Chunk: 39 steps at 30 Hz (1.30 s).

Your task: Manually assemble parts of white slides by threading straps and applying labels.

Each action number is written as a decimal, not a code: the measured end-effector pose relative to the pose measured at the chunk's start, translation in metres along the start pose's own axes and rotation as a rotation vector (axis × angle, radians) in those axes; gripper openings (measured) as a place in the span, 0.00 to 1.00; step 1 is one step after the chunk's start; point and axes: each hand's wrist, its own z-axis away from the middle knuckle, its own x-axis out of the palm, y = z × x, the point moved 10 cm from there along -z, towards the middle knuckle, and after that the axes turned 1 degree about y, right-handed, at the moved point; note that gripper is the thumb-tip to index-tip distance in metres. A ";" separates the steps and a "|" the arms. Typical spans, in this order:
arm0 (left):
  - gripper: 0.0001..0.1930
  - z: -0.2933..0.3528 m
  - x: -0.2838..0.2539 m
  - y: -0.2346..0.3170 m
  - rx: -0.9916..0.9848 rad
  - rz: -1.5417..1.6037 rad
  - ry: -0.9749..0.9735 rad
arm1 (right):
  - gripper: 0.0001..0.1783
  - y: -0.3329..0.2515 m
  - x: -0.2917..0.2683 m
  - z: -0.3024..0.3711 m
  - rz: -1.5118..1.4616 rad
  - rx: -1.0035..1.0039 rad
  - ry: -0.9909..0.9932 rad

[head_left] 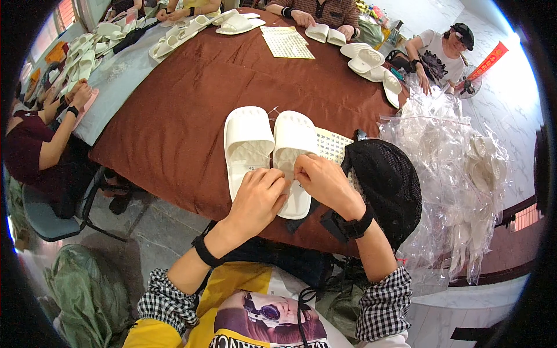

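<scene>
Two white slide slippers, a left one (248, 134) and a right one (295, 132), lie side by side on the brown cloth (168, 116), toes away from me. A thin clear strand shows between them. My left hand (259, 194) is over the heel area between both slippers, its fingers curled together. Across from it, my right hand (326, 181) is closed in a pinch above the right slipper's footbed. Whatever the fingertips grip is hidden or too small to make out. Beside the right slipper lies a sticker sheet (333, 145), partly covered by a black mesh cap (389, 188).
Clear plastic bags (441, 191) are heaped at the right. More slippers (371, 62) and pale sticker sheets (287, 43) lie across the table. Co-workers sit around the far side, one handling slippers (317, 33). A blue chair (55, 217) and green sack (87, 296) are at left.
</scene>
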 end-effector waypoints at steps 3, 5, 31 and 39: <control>0.16 0.001 0.002 0.003 0.012 -0.042 0.020 | 0.06 0.005 -0.004 0.003 -0.076 0.078 0.042; 0.17 0.003 0.004 0.004 0.019 -0.059 0.037 | 0.06 0.008 -0.003 0.005 -0.077 0.077 0.040; 0.26 0.007 0.010 0.012 0.065 -0.172 0.028 | 0.03 -0.004 -0.012 0.041 -0.012 0.006 0.245; 0.26 0.006 0.009 0.012 0.058 -0.177 0.040 | 0.04 -0.009 -0.008 0.033 0.109 -0.042 0.153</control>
